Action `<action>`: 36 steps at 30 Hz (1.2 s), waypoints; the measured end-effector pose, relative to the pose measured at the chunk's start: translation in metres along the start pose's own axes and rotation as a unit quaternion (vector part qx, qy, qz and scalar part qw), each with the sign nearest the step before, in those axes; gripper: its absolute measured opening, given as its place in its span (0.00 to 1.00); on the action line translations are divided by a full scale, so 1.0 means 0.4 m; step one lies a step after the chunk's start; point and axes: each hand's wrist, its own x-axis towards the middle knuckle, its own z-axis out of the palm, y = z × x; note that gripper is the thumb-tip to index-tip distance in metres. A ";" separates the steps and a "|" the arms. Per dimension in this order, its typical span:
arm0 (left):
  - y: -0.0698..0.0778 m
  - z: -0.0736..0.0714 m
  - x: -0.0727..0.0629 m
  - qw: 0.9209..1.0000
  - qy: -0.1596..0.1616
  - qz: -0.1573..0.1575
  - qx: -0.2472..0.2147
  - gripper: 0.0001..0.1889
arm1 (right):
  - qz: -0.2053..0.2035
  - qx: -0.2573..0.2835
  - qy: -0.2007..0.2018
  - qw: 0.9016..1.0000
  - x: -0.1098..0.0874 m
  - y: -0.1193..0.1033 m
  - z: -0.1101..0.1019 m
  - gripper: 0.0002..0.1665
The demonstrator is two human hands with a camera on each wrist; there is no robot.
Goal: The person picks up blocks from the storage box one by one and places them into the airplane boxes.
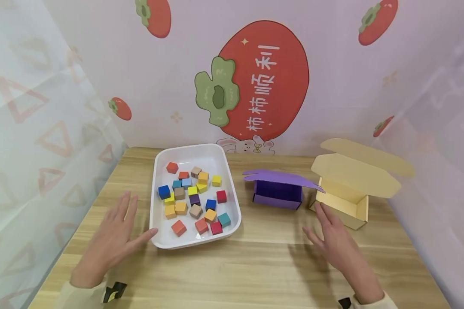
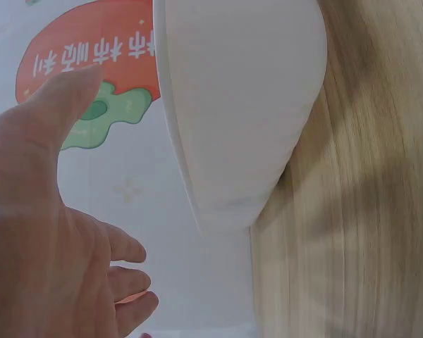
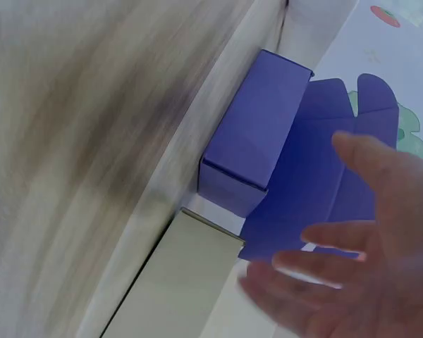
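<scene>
My left hand (image 1: 114, 236) hovers at the left side of a white tray (image 1: 233, 219), thumb stretched out near its front left corner and nothing in the fingers. Many small coloured blocks (image 1: 181, 208) lie loose inside the tray. On the right, my right hand (image 1: 334, 238) is held in front of a yellow box (image 1: 353, 221), fingers extended and holding nothing. Beside it stands a purple box (image 1: 277, 201) with its lid up. Both boxes have open lids. In the right wrist view, the right hand (image 3: 388, 232) appears near the purple box (image 3: 257, 120); whether it touches either box is unclear.
The wooden table (image 1: 247, 274) ends at a back wall cloth (image 1: 332, 86) printed with persimmons. White cloth sheets also hang along the left and right sides. The yellow box's lid flap (image 1: 355, 171) leans up and outward at the right.
</scene>
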 end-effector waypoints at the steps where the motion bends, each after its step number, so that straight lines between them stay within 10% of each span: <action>1: 0.002 0.000 0.002 1.000 -0.009 -0.002 -0.003 0.59 | -0.008 0.003 0.013 1.000 0.012 0.000 0.000 0.44; 9: 0.032 0.020 0.030 0.998 -0.051 -0.014 -0.025 0.63 | 0.012 0.052 0.036 0.998 0.127 0.006 0.021 0.16; 36: 0.080 0.087 0.041 0.999 -0.052 -0.014 -0.002 0.63 | 0.094 0.068 0.059 0.992 0.218 0.006 0.093 0.17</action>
